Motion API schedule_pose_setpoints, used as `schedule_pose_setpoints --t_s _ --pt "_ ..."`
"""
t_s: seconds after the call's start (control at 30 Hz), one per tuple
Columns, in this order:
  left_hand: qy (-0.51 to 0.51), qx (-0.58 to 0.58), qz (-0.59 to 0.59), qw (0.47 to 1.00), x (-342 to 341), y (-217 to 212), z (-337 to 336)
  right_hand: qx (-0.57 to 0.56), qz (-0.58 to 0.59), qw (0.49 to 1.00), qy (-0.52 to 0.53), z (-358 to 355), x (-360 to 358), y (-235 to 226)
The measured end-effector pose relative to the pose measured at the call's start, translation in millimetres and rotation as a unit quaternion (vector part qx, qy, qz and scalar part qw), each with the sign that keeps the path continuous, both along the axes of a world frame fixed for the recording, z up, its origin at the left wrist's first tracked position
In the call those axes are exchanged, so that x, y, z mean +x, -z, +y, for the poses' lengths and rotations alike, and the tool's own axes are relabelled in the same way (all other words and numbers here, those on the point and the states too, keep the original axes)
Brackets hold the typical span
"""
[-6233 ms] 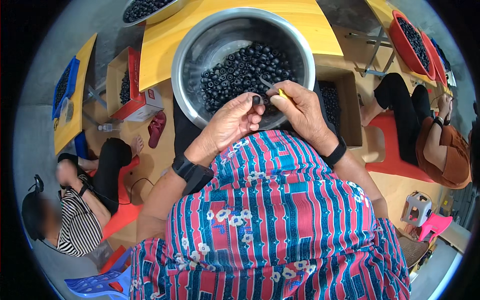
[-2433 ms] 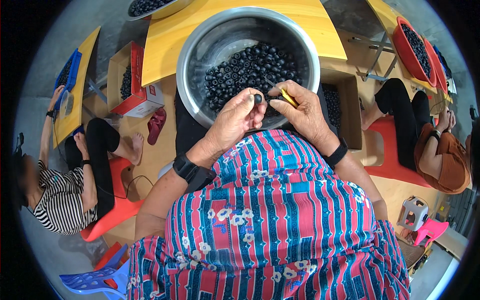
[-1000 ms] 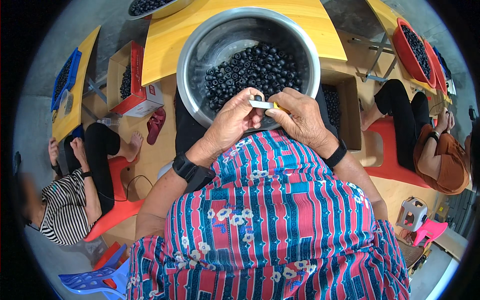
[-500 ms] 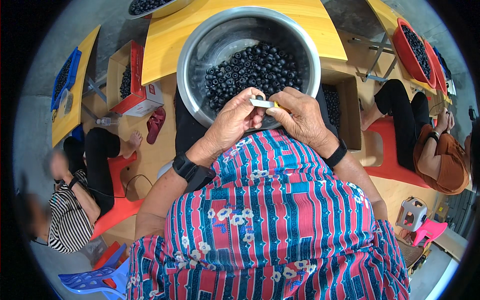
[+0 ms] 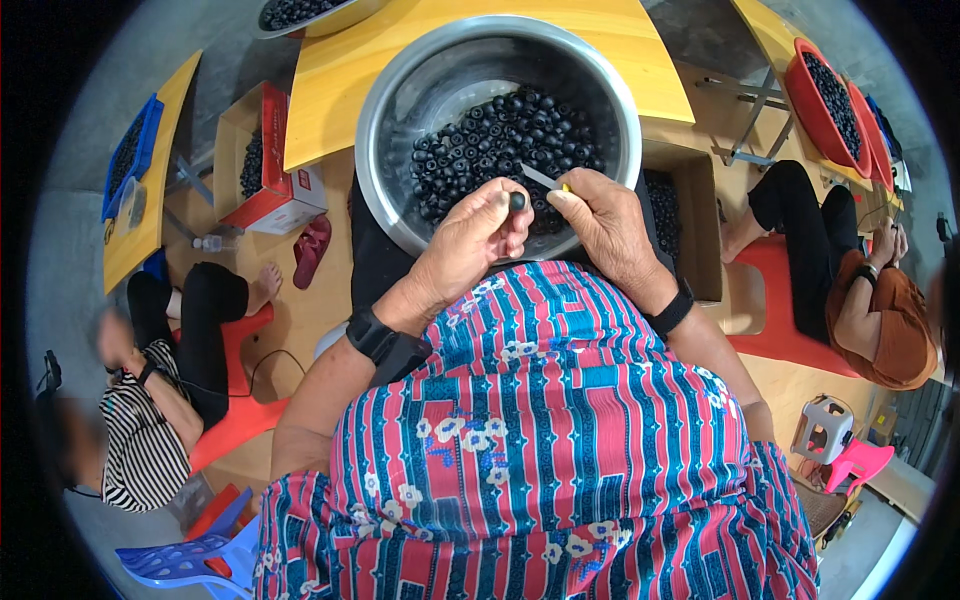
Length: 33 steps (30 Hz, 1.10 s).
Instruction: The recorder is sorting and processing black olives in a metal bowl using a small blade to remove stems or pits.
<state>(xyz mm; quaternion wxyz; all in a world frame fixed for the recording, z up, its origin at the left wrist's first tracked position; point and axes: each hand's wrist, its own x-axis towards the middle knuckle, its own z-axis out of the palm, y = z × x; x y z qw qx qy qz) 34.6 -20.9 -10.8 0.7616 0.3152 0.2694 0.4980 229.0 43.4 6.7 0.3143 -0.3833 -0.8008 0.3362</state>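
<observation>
My left hand pinches a small round black fruit between thumb and fingers, over the near rim of a large steel bowl. My right hand grips a knife with a short pale blade and a bit of yellow handle showing. The blade points up and left, a little above the held fruit and apart from it. Inside the bowl lies a heap of similar black fruit, several with pale rings on their ends.
A yellow table stands beyond the bowl. Cardboard boxes of dark fruit sit at left and right. Two people on red stools work at either side, near a blue tray and a red basin. A dark red slipper lies on the floor.
The knife has lifted off the fruit and swung so its tip points up and left over the bowl. My right hand has shifted slightly right; my left still holds the fruit.
</observation>
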Motion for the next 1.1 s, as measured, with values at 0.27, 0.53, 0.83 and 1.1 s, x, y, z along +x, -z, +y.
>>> schedule_pose_setpoints --t_s 0.27,0.53,0.83,1.1 --pt "-0.024 -0.009 0.031 0.999 2.4 -2.8 -1.4 -0.106 0.091 0.99 -0.035 1.8 -0.6 5.4" --pt "0.006 0.037 0.132 0.991 3.5 -2.4 -0.1 -0.156 0.1 0.98 -0.07 1.4 -3.9 5.0" --pt "0.024 0.037 0.146 0.988 0.9 -1.0 0.1 -0.155 0.063 0.983 -0.081 -0.3 -1.9 0.6" --pt "0.04 0.073 0.169 0.982 1.8 1.8 2.5 -0.162 0.101 0.98 -0.058 3.0 -1.0 8.4"
